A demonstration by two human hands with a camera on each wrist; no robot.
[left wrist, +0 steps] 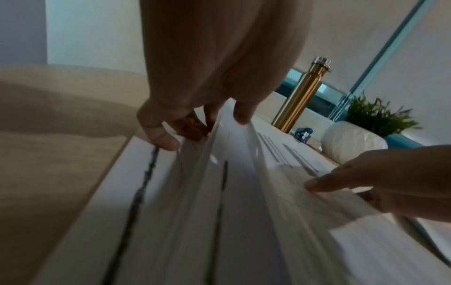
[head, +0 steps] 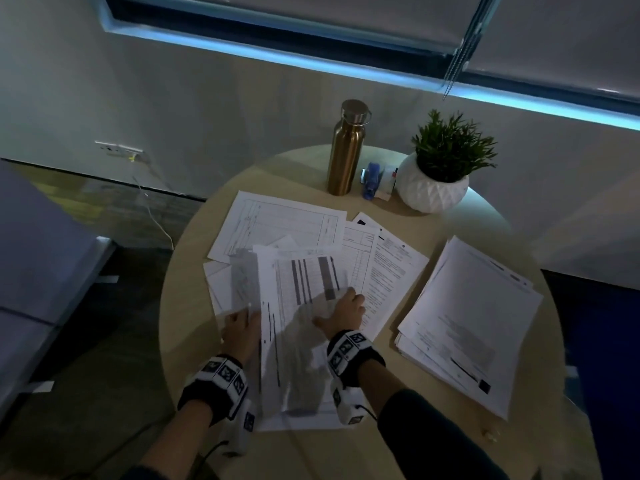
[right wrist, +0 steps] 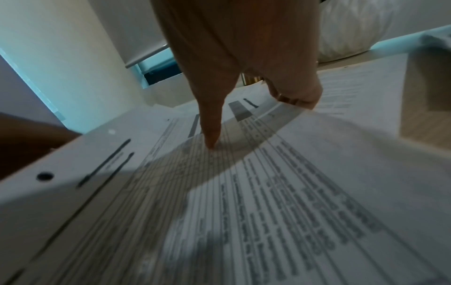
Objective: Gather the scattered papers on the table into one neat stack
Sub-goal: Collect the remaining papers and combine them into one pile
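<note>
Printed sheets (head: 280, 223) lie fanned and overlapping in the middle of the round table (head: 433, 455). A loose sheaf of sheets (head: 301, 358) runs from the fan toward me. My left hand (head: 247, 315) pinches the left edges of several sheets, thumb above and fingers below (left wrist: 165, 138). My right hand (head: 343, 303) sits on the table-printed top sheet (right wrist: 268, 192); its thumb presses down while its curled fingers (right wrist: 297, 96) lift that sheet's right edge. A squared-up pile of papers (head: 474, 323) lies apart at the right.
At the table's far side stand a gold metal bottle (head: 346, 150), a small blue object (head: 372, 180) and a plant in a white pot (head: 436, 171). Bare tabletop shows between the fan and the right pile. Floor and a cable lie to the left.
</note>
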